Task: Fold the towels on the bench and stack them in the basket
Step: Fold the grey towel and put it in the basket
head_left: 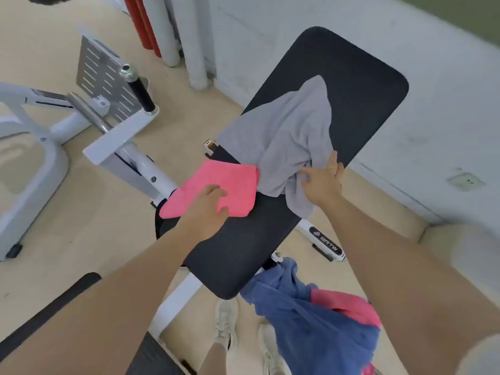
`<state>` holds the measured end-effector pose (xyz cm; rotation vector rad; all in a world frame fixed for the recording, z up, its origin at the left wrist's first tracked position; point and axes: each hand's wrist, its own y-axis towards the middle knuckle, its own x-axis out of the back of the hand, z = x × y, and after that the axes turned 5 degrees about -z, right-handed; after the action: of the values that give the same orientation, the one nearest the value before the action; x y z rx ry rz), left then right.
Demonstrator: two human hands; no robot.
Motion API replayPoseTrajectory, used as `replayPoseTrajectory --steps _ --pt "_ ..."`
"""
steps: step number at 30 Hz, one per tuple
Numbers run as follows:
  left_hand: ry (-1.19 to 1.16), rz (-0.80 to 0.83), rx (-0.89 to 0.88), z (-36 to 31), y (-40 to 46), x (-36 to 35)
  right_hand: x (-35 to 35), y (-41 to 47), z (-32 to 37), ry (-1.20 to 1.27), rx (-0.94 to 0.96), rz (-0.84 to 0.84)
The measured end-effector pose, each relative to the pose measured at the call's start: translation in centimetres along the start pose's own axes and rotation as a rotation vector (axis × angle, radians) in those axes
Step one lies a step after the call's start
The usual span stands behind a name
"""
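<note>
A black padded bench (pixel 359 85) runs from lower centre to upper right. A folded pink towel (pixel 232 180) lies on its left edge, and my left hand (pixel 208 209) rests on it with thumb and fingers around its near edge. A crumpled grey towel (pixel 284 136) lies across the bench's middle. My right hand (pixel 323 180) grips a bunch of the grey towel at its near right side. A blue towel (pixel 305 320) and another pink towel (pixel 349 307) are heaped below the bench's near end. No basket is visible.
A white gym machine frame (pixel 121 142) with a black-handled bar (pixel 140 90) stands to the left. A white wall (pixel 446 131) runs along the right. My shoes (pixel 227 320) stand on the beige floor near the bench's white base.
</note>
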<state>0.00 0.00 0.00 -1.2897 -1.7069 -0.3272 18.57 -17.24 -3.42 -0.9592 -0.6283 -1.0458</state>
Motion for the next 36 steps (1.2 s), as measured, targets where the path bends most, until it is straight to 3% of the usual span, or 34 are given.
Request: replayPoseTrajectory --steps 2,5,7,10,13,16,22,26,29,34,36 --pt "0.054 -0.035 -0.020 0.4 1.5 0.3 -1.1 1.5 0.0 0.017 -0.108 0.011" --pt "0.073 -0.030 -0.071 0.7 3.4 0.1 -2.5 1.9 -0.1 -0.244 -0.064 0.078" --pt "0.086 -0.014 -0.106 0.4 4.1 0.1 -3.2 1.5 -0.6 -0.336 0.026 0.009" --pt "0.096 0.000 -0.154 -0.1 4.6 -0.3 -3.3 -0.4 -1.2 -0.262 0.139 -0.173" --pt "0.109 0.014 -0.239 -1.8 4.5 -0.1 -2.1 -3.7 -1.1 -0.130 0.187 -0.316" --pt "-0.024 0.117 -0.274 -5.4 3.5 0.3 0.0 -8.1 -0.5 0.117 0.192 -0.277" --pt "-0.099 0.152 -0.522 -13.4 0.2 0.3 8.4 -15.3 0.0 0.783 0.205 -0.258" --pt "-0.367 0.176 -0.501 -20.1 -5.3 1.1 15.4 -20.5 -2.9 1.129 0.210 -0.264" --pt "-0.457 0.238 -0.593 -24.6 -10.9 0.6 19.3 -25.3 -7.0 1.357 0.180 -0.253" --pt "-0.562 0.334 -0.719 -30.1 -22.0 -3.5 25.2 -34.9 -16.0 1.447 0.163 -0.127" --pt "-0.549 0.314 -0.826 -32.7 -26.6 -6.0 27.2 -38.7 -20.3 1.388 0.105 -0.177"
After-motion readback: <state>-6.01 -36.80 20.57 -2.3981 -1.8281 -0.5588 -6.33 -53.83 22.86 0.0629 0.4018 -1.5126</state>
